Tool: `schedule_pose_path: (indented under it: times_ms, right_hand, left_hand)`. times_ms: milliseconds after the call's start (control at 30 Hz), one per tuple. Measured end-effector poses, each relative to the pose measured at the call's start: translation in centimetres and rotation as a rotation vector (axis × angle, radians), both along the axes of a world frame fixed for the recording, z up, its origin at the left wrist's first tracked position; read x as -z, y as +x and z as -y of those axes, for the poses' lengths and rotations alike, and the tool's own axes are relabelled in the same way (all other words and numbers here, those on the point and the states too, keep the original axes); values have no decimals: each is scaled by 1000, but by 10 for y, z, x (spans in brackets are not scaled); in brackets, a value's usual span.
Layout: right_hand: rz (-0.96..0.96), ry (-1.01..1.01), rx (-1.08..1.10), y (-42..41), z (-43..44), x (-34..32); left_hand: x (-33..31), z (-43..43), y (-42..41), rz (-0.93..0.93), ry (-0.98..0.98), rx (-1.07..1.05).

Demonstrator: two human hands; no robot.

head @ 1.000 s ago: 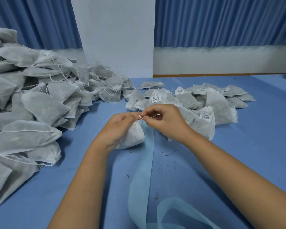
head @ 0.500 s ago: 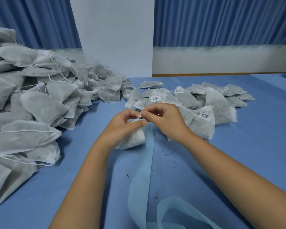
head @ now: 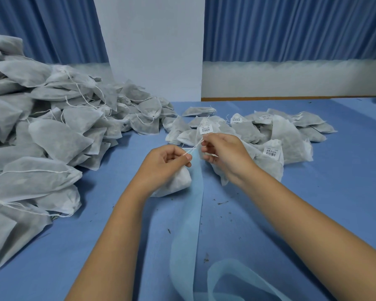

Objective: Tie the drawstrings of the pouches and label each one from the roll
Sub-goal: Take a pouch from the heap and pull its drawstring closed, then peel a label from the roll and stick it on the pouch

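Pale blue strip (head: 191, 224) runs from the near table (head: 334, 203) edge up to the pouch in work (head: 179, 181); probably label backing, no roll proper in view. The pouch lies on the table under the left hand (head: 161, 164), no label visible on it. Left hand pinches one end of the drawstring (head: 193, 147) just above the pouch, and right hand (head: 224, 155), just right of the pouch, pinches the other end; string is taut between them. Judgement: knot is mid-tie, label comes next. Beyond and right of the pouch is the labelled pile (head: 274, 135), barcode stickers showing, so those look done. Left of the pouch, a much larger unlabelled heap (head: 52, 137) has loose strings. Bulk of the job remains.
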State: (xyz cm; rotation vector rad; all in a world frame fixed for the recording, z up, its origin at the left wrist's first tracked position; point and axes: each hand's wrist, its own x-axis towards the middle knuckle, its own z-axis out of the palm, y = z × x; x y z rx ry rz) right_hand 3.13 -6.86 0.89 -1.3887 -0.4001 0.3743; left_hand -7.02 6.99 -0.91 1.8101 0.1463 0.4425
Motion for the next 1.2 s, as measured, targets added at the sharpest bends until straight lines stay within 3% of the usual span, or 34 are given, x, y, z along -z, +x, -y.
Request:
schedule_pose_path:
  times_ms: [233,467,567,767,900,1033,1200]
  right_hand:
    - [-62,13,-21,6,-1,0]
    - [-65,200,-24,4,6,-16]
    - [35,157,-32,2,8,-19]
    - [430,-39,-128,-14,5,-14]
    - [653,-138,-224,-25,-3,-1]
    - [607,-118,-326,-26,-4,9]
    - [652,-108,-291,-20,-3,12]
  left_hand:
    - [-3,-1,-1,-12,44,10]
    - [-2,-7,-4,-83,-20,5]
    - [-2,-10,-5,-81,-28,-30]
    - [-2,-11,1,58,-112,-375]
    - [-7,-7,0,147,-271,-403]
    - [-14,-3,-1,140,-564,-218]
    - [-16,-7,0,115,-738,-160]
